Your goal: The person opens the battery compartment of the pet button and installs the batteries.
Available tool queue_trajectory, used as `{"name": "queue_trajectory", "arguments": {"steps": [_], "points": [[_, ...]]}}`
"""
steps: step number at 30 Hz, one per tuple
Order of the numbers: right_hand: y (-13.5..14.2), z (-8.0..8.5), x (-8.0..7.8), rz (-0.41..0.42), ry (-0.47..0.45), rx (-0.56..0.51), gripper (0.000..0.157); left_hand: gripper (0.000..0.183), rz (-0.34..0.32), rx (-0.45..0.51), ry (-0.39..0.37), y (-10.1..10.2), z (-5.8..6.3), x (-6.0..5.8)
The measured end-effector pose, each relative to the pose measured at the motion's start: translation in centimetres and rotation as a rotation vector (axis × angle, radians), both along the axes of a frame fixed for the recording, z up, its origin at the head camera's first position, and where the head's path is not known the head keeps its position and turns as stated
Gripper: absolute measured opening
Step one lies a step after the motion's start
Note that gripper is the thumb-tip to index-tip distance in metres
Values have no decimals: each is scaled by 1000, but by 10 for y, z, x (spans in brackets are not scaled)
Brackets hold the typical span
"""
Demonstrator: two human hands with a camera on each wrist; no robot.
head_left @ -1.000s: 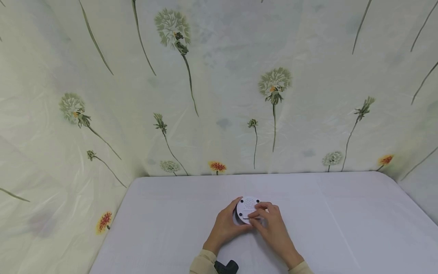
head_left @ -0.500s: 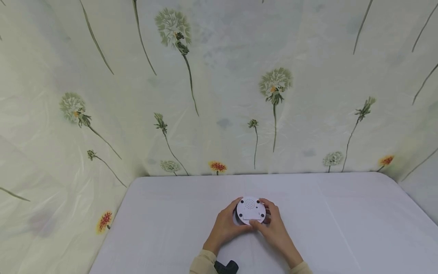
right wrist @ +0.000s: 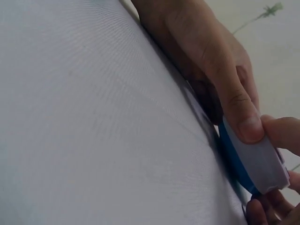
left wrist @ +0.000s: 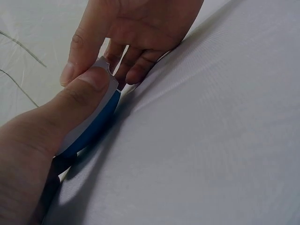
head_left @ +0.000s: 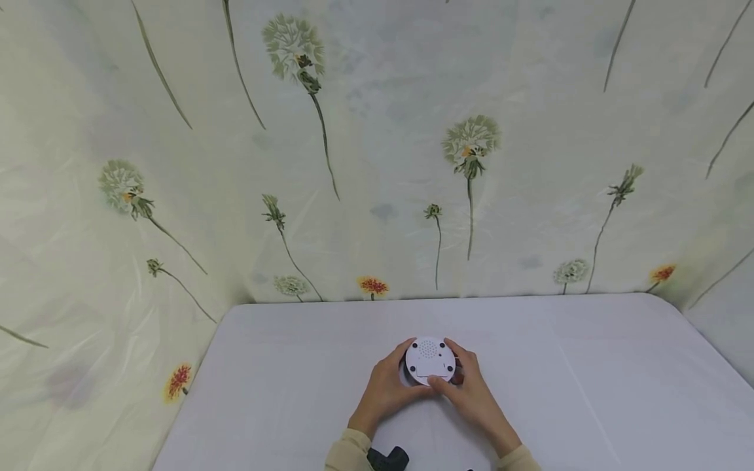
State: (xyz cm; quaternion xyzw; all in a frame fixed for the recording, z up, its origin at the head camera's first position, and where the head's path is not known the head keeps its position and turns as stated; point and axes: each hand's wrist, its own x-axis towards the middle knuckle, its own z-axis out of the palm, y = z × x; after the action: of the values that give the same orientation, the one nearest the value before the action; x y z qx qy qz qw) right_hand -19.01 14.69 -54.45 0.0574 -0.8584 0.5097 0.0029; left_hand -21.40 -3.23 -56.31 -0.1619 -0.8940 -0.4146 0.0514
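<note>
Between both hands is a round white device (head_left: 429,350), its flat back facing up. Small speaker holes, several black feet and a rectangular battery cover (head_left: 425,371) show on that back. The cover lies level in its place. My left hand (head_left: 385,387) grips the left side, thumb along the near edge and fingers round the far side. With my right hand (head_left: 474,396) I hold the right side; the thumb presses at the near edge beside the cover. In the left wrist view the device's rim (left wrist: 101,110) has a blue lower part close over the table.
A white cloth covers the table (head_left: 283,373). Next to my left sleeve (head_left: 349,451) lies a black curved object (head_left: 389,459). Behind the table hangs a pale curtain (head_left: 377,150) printed with dandelions.
My right fingers, which were on the battery cover over the back, have moved to the device's right side. The right thumb stays at the near edge. My left hand keeps its hold.
</note>
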Motion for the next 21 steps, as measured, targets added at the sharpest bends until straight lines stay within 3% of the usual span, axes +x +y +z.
{"name": "queue_trajectory", "arguments": {"steps": [8,21], "points": [[-2,3,-2,-4,-46,76,80,94,-2,0,-6,0,0,-1],[-7,-3,1,-31,72,124,78,94,-15,6,-8,-2,0,-1]]}}
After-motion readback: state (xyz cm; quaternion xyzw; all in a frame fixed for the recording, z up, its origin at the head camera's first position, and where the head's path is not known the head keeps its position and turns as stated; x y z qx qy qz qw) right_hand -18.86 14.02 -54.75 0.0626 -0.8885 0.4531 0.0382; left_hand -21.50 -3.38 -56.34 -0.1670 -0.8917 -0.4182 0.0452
